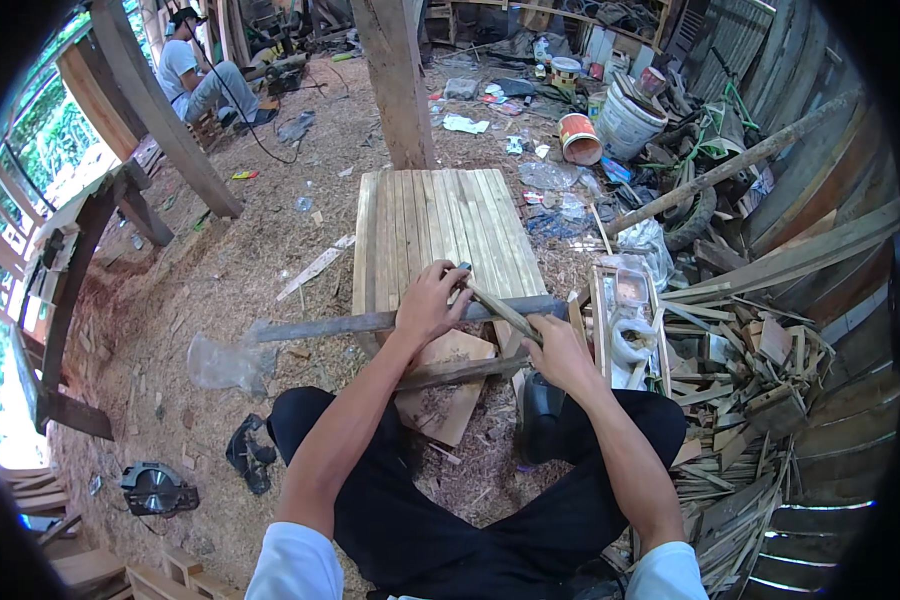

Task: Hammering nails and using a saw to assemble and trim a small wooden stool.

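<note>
A slim wooden strip (502, 312) slants between my hands, above the near end of a slatted wooden bench top (440, 220). My right hand (562, 352) is closed around its lower right end. At the upper left end, the fingers of my left hand (430, 305) are bent and pinch it. A small dark bluish piece (464, 266) shows at those left fingertips; its kind is too small to make out. Beneath both hands, a long grey wooden bar (340, 325) lies across the bench end. A shorter rough bar (455, 373) crosses nearer my knees.
A wooden post (395, 90) rises behind the bench. To the right are a narrow wooden box (598, 320) and piled offcuts (740, 400). A circular saw (158, 488) rests on the sawdust floor at lower left. Buckets (630, 118) stand far right; another person (195, 75) sits far left.
</note>
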The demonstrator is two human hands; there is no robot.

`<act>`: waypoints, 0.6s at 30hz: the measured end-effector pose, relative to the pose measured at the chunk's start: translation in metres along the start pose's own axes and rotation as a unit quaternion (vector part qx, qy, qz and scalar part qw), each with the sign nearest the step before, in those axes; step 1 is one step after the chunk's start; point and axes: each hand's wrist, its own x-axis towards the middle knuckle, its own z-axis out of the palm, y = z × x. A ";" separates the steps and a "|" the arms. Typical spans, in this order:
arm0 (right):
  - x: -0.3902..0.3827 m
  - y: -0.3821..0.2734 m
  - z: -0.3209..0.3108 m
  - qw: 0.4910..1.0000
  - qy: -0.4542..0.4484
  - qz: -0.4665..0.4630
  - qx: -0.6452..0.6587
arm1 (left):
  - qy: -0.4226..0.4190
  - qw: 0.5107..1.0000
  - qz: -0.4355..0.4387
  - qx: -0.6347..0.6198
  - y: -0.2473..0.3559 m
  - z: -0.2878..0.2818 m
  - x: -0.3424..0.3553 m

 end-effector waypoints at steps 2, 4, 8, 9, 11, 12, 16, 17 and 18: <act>0.001 -0.001 -0.003 1.000 -0.006 0.009 0.002 | 0.001 0.999 -0.028 -0.035 -0.002 0.000 0.002; 0.000 -0.004 -0.006 1.000 -0.010 0.019 0.000 | 0.019 0.999 -0.011 -0.040 -0.003 0.000 0.003; -0.006 -0.009 -0.005 0.999 -0.023 0.034 0.005 | 0.029 0.997 -0.017 -0.070 -0.004 0.004 0.000; -0.006 -0.010 -0.004 0.999 -0.021 0.036 0.017 | 0.037 0.997 -0.012 -0.067 -0.006 0.005 0.000; -0.006 -0.010 -0.001 0.998 -0.023 0.062 0.022 | 0.047 0.996 -0.009 -0.070 -0.009 0.009 0.000; -0.007 -0.011 0.001 0.995 -0.017 0.095 0.015 | 0.047 0.997 -0.010 -0.067 -0.010 0.010 0.001; -0.018 -0.012 0.000 0.991 -0.024 0.097 0.092 | 0.085 0.982 -0.066 -0.158 0.004 0.023 0.020; -0.022 -0.012 -0.004 0.990 -0.014 0.104 0.089 | 0.069 0.965 -0.155 -0.200 0.014 0.027 0.026; -0.029 -0.011 -0.011 0.988 0.010 0.108 0.111 | 0.086 0.953 -0.149 -0.248 0.024 0.030 0.033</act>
